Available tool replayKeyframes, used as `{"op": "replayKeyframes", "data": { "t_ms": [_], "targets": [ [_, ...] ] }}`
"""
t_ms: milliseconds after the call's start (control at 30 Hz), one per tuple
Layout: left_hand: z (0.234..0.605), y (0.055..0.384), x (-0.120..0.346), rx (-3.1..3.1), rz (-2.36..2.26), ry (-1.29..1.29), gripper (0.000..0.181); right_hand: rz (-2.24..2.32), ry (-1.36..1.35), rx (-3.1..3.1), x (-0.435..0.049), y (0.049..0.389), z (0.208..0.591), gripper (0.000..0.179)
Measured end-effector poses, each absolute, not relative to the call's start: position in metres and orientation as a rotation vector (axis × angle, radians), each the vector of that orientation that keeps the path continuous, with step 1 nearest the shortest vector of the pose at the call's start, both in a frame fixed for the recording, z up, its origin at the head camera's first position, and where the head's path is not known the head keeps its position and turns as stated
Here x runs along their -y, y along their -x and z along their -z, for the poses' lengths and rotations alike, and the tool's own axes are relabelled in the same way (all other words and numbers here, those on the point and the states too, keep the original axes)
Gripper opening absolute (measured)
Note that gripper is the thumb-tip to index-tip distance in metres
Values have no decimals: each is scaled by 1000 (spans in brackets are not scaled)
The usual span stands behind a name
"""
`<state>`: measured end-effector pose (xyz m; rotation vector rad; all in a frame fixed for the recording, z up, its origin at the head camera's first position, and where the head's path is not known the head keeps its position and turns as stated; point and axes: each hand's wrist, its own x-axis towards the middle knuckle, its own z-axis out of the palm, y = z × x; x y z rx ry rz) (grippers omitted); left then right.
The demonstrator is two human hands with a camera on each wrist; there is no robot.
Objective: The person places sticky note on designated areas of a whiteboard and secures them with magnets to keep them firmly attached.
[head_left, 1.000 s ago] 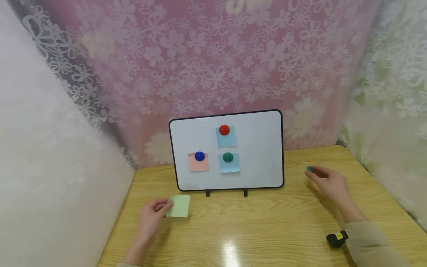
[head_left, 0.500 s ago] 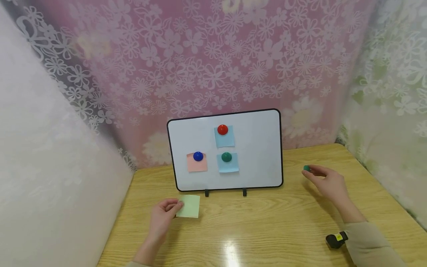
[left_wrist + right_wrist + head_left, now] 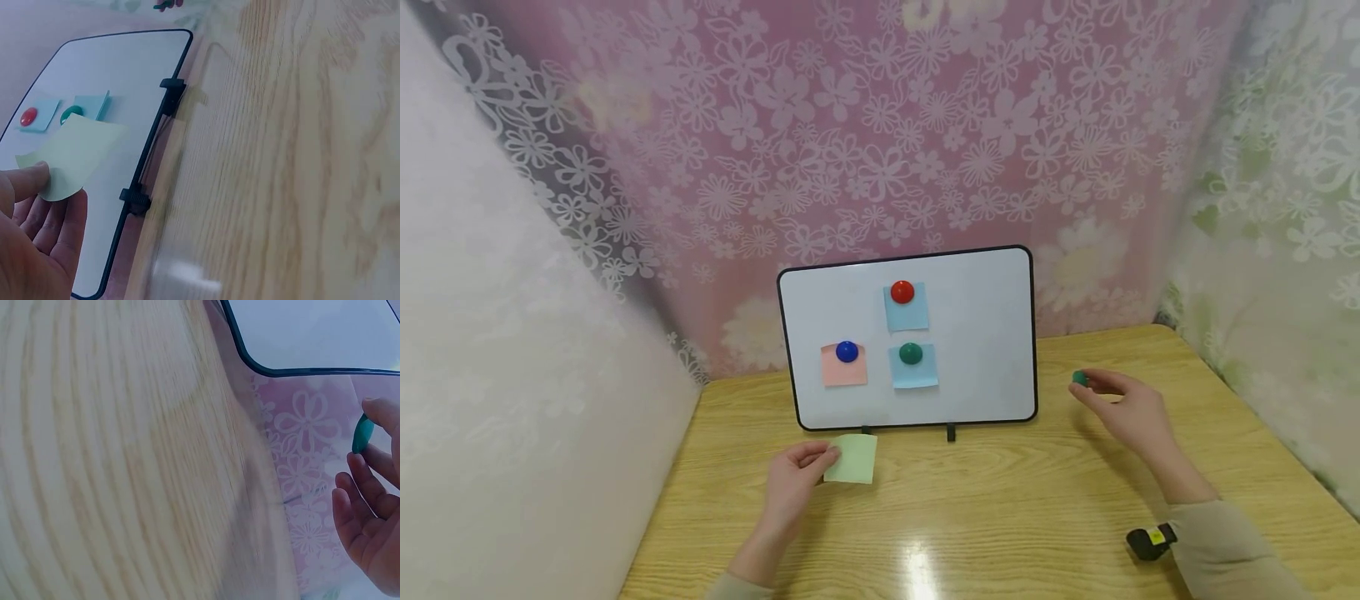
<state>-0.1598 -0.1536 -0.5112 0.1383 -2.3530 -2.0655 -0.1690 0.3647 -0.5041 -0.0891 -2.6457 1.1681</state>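
Note:
My left hand [image 3: 792,483] pinches a pale green sticky note [image 3: 854,460] by its left edge, just in front of the whiteboard's lower edge. Out to the right of the board, my right hand [image 3: 1131,412] holds a round green magnet [image 3: 1079,378] between thumb and fingertips; the right wrist view shows the magnet [image 3: 363,433] edge-on. The whiteboard [image 3: 985,333] stands upright with a black frame. On it, a red magnet [image 3: 902,292] pins one blue note [image 3: 907,317], a green magnet [image 3: 911,353] pins another blue note [image 3: 914,377], and a blue magnet [image 3: 847,352] pins a pink note [image 3: 844,373].
Two black feet carry the board; the right foot [image 3: 951,432] shows fully, while the note partly covers the left one. The wooden table [image 3: 1000,517] reaches back to a pink flowered curtain [image 3: 880,133]. A black wrist camera [image 3: 1150,542] sits by the right sleeve.
My left hand has moved right with the pale green note, which now overlaps the board's left foot. My right hand has shifted slightly left toward the board, still holding the green magnet.

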Motion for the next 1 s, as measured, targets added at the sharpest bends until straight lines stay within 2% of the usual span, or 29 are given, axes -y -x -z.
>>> {"op": "replayKeyframes", "data": {
  "t_ms": [700, 1000],
  "targets": [
    [518, 168, 125, 2238, 2267, -65, 36, -1219, -18, 2607, -340, 172, 508, 57],
    [517, 180, 105, 2176, 2339, -40, 28, -1211, -21, 2564, -324, 175, 502, 53]
  ]
}}
